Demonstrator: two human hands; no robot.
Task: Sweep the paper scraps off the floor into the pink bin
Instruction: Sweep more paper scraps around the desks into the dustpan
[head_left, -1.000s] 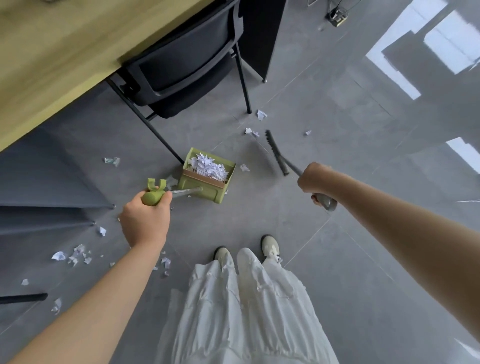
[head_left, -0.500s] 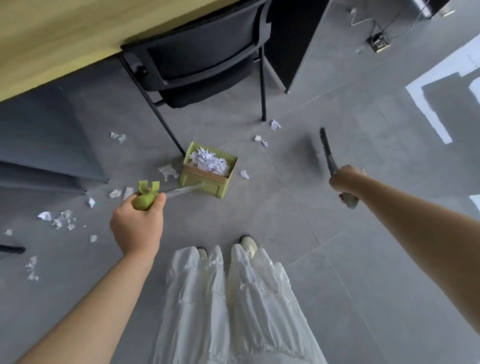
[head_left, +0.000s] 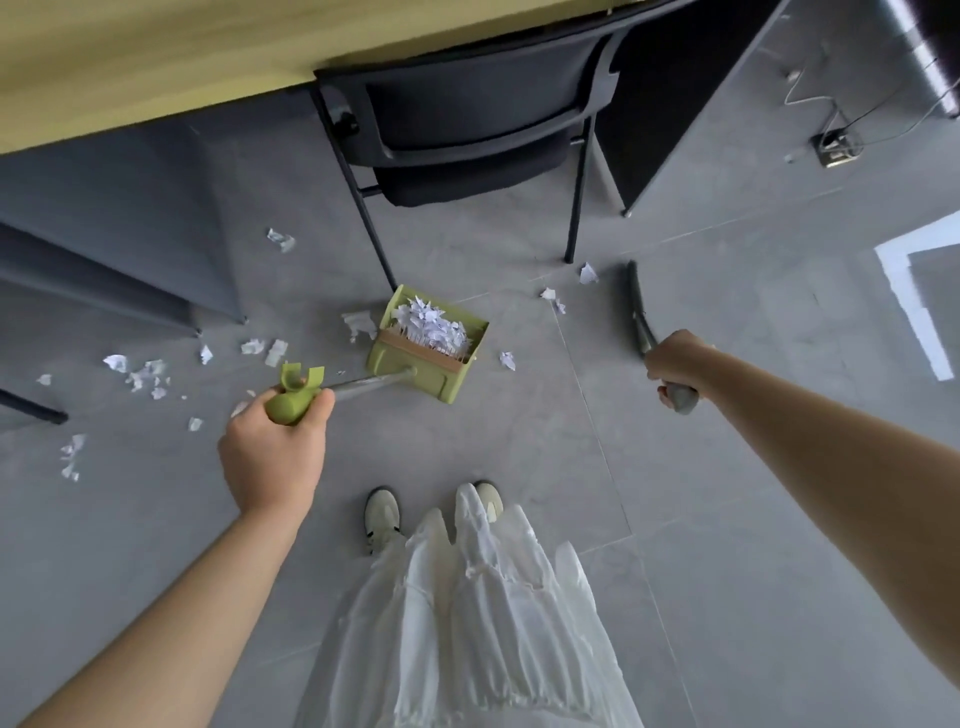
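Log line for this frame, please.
left hand grips dustpan handle | right hand grips broom | scraps on floor | pink bin unseen

Green dustpan, white paper scraps, grey floor, black chair.

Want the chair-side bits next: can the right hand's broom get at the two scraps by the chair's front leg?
Probably yes: the broom in the right hand lies just right of those scraps, bare floor between.
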